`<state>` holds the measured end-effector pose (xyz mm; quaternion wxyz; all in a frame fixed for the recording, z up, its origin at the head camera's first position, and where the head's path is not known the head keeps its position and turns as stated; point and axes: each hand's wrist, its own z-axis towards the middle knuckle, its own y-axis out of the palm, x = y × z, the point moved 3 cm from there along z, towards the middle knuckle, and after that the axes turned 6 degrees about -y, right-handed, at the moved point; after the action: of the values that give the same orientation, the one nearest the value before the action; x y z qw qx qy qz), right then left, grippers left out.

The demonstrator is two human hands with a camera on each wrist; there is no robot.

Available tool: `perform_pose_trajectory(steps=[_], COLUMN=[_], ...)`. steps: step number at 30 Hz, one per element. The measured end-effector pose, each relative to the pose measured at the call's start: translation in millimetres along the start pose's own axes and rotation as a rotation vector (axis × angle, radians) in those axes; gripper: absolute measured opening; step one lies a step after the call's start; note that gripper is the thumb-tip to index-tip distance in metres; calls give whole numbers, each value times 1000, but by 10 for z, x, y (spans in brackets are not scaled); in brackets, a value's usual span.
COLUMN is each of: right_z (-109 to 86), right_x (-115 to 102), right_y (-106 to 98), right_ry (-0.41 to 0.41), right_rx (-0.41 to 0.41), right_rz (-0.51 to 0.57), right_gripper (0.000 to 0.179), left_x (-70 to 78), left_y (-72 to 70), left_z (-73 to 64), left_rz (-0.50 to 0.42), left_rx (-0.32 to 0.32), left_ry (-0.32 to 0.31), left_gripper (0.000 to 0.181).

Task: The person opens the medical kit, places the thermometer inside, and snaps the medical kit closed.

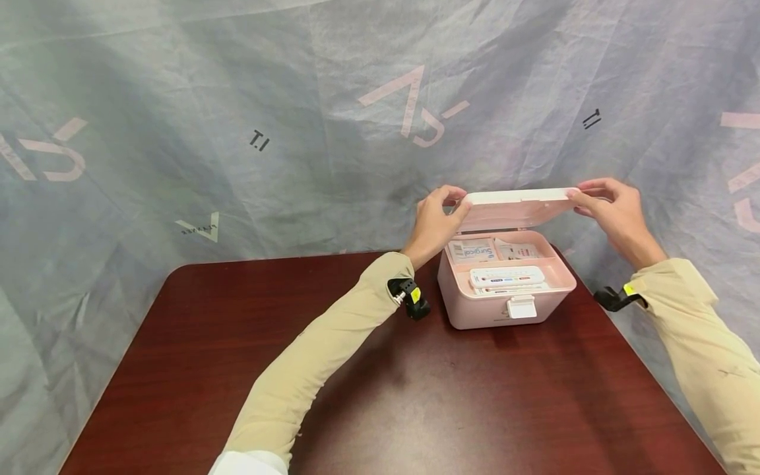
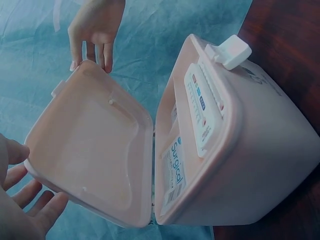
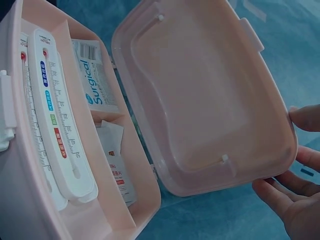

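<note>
A pink storage box stands at the table's right side with its lid raised on the rear hinges. My left hand pinches the lid's left front corner, thumb on the near side. At the opposite corner, my right hand holds the lid's edge between thumb and fingers. Inside the front compartment lie white thermometers, one overlapping another. Behind a divider are a packet marked "Surgical" and a white sachet with red print, in separate compartments. The white latch hangs from the box's front.
The dark red wooden table extends to the left and front of the box. Close behind it hangs a grey printed cloth, which also runs down along both sides. Black wrist camera straps sit on both sleeves.
</note>
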<state>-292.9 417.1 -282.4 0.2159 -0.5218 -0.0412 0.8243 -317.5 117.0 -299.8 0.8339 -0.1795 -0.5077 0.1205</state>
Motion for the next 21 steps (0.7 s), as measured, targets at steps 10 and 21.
perform_pose_trajectory(steps=[10,21], right_z=[-82,-150], right_x=[-12,-16], right_y=[-47,-100], right_ry=[-12,12], right_rx=[4,-3], right_rz=[91,183], right_gripper=[22,21], left_x=[18,38], left_y=[50,96], left_z=[-80,-139], left_rz=[-58,-82], left_rx=[-15,-12], left_ry=[22,50], left_gripper=[26,22])
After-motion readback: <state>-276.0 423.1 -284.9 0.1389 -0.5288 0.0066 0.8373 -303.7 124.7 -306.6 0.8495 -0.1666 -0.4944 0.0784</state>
